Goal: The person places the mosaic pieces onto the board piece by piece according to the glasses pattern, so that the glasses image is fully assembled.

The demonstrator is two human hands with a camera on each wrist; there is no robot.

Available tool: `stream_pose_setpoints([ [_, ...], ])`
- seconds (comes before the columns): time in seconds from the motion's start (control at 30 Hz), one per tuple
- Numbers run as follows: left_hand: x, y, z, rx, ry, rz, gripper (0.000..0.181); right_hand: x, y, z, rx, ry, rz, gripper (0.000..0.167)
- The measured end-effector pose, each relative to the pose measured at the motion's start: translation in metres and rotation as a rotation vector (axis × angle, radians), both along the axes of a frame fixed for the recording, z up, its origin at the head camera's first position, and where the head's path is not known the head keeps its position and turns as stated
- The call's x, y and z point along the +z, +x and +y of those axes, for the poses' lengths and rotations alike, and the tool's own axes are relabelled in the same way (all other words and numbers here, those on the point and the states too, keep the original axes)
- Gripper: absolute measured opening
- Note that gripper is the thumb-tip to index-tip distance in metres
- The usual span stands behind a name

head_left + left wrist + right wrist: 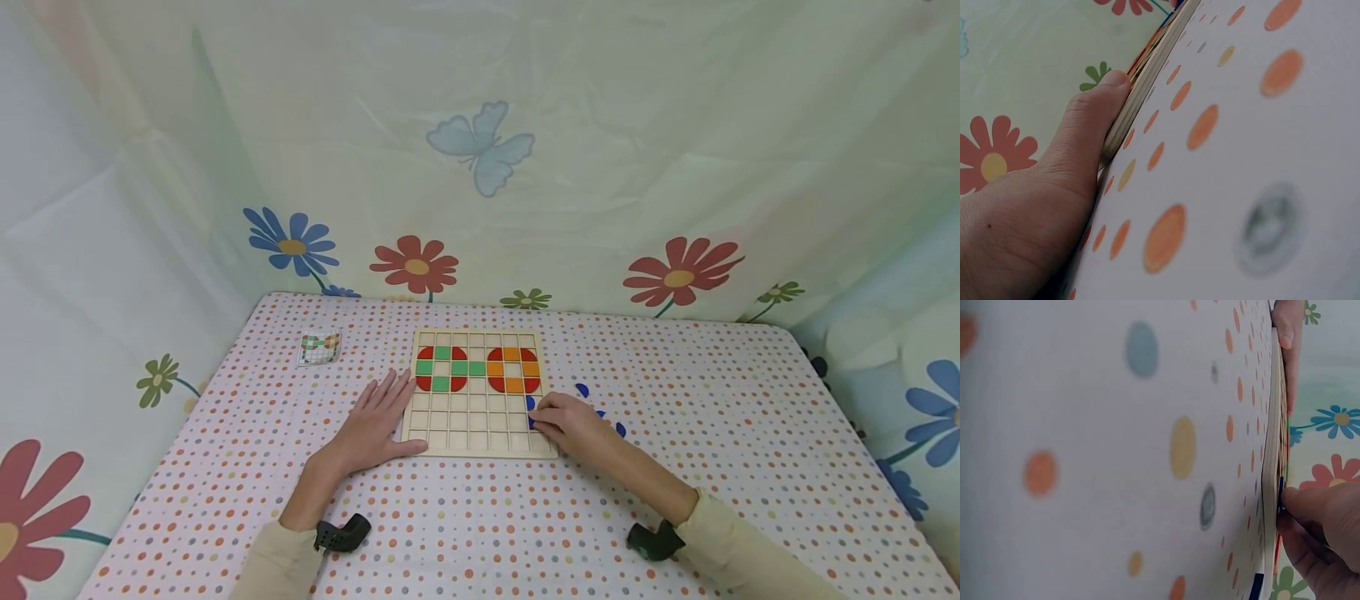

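A square wooden grid board (459,421) lies flat on the table. Red, green and orange pieces form two ring-like shapes in its upper rows, joined by a green square (477,368). My left hand (372,429) rests along the board's left edge, fingers spread, its thumb on the near left corner. At the right side, my right hand (577,425) pinches a blue piece (1281,494) between thumb and fingers over the board. Another blue piece (530,402) sits in the right column just above the fingertips. The fingers partly hide the held piece.
Several loose blue half-round pieces, such as one (582,389) and another (621,429), lie right of the board beside my right hand. A small printed pattern card (319,349) lies at the back left. A dotted cloth (465,517) covers the table; flowered curtains (585,208) hang behind.
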State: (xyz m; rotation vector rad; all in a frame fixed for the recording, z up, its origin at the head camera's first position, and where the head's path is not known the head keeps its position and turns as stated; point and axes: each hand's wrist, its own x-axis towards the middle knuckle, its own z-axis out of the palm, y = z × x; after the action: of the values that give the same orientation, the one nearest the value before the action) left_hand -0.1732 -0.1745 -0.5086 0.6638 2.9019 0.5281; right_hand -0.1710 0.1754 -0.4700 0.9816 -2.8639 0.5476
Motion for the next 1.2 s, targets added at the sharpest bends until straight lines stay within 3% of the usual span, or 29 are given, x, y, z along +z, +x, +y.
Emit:
stream_pose_setpoints([
  [0.13, 0.000, 0.000, 0.000, 0.001, -0.005, -0.003, 0.105, 0.000, 0.001, 0.000, 0.000, 0.020, 0.006, 0.014],
  [0.3, 0.002, 0.001, 0.002, 0.002, -0.008, -0.003, 0.105, 0.000, 0.002, 0.002, 0.009, 0.004, 0.074, 0.010],
  [0.47, 0.004, 0.002, 0.003, 0.001, 0.001, -0.012, 0.105, 0.007, 0.007, 0.011, -0.047, 0.005, 0.116, 0.012],
  [0.77, 0.003, 0.001, 0.002, -0.002, -0.002, 0.008, 0.105, 0.018, 0.015, 0.037, -0.162, 0.057, 0.131, 0.030],
  [1.2, 0.001, 0.001, 0.001, -0.004, 0.015, 0.018, 0.104, 0.019, 0.019, 0.072, -0.181, 0.090, 0.114, 0.036],
])
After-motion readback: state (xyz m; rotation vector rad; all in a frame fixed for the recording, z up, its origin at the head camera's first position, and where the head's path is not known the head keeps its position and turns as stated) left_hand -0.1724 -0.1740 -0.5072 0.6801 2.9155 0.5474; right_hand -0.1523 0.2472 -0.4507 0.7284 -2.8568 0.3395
